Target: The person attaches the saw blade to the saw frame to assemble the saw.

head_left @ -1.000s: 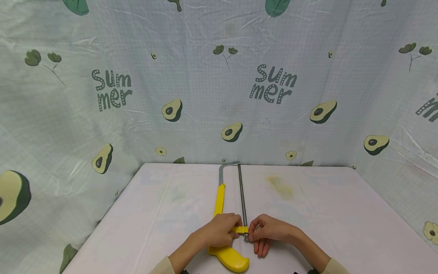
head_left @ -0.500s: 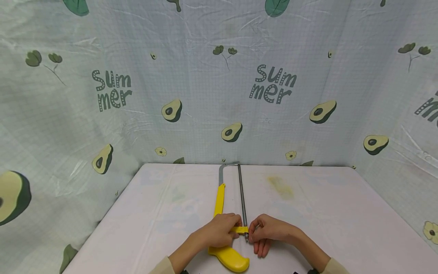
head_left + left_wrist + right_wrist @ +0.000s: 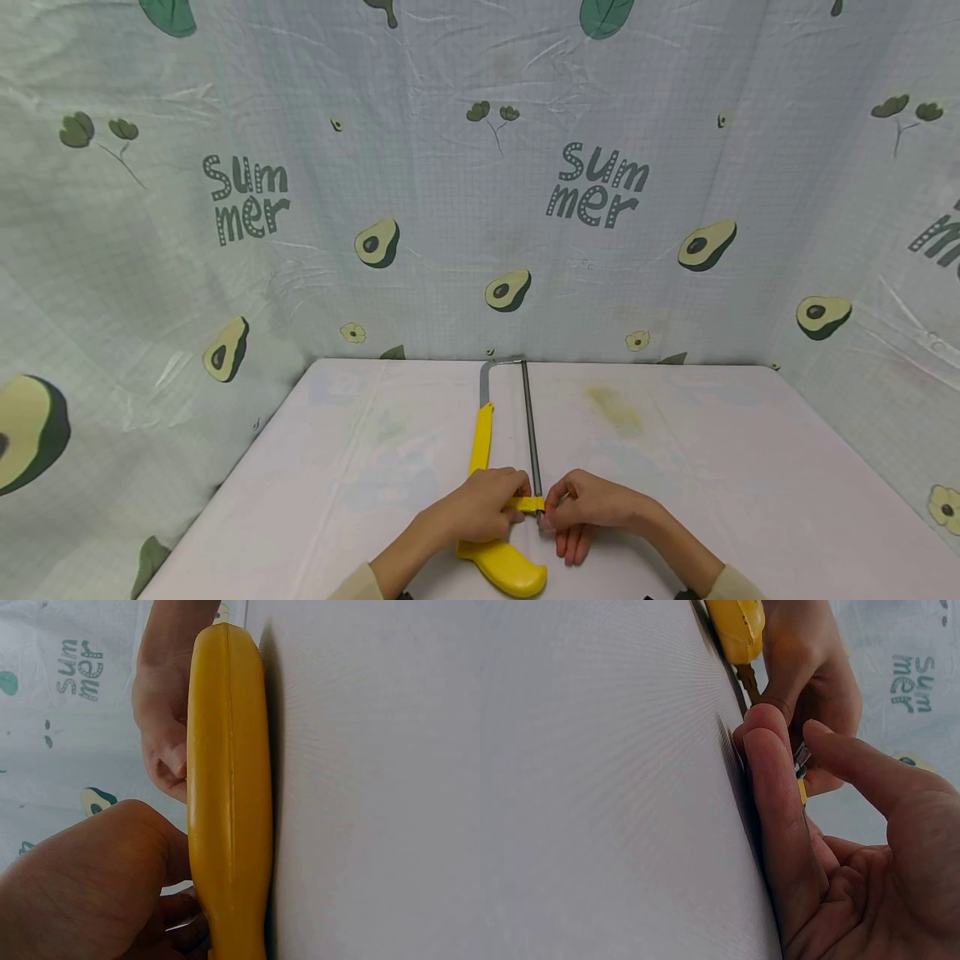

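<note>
A hacksaw with a yellow and grey frame [image 3: 482, 437] lies on the table, its far end near the back edge. Its long dark blade side [image 3: 531, 425] runs along the right. My left hand [image 3: 483, 504] grips the yellow crosspiece [image 3: 528, 504] at the near end, just above the yellow handle [image 3: 506, 571]. With thumb and index finger, my right hand [image 3: 592, 504] pinches the small metal tensioning nut [image 3: 802, 755] below that crosspiece; its other fingers rest low by the tabletop. In the left wrist view, the handle [image 3: 229, 750] hides part of both hands.
A pale cloth covers the table [image 3: 675, 467], with a yellowish stain [image 3: 615, 410] right of the saw. Behind and at the sides hangs a light curtain [image 3: 450, 183] printed with avocados and lettering.
My right fingertips have shifted slightly left over the tensioning nut, covering more of it. The hacksaw and my left hand stay in place.
</note>
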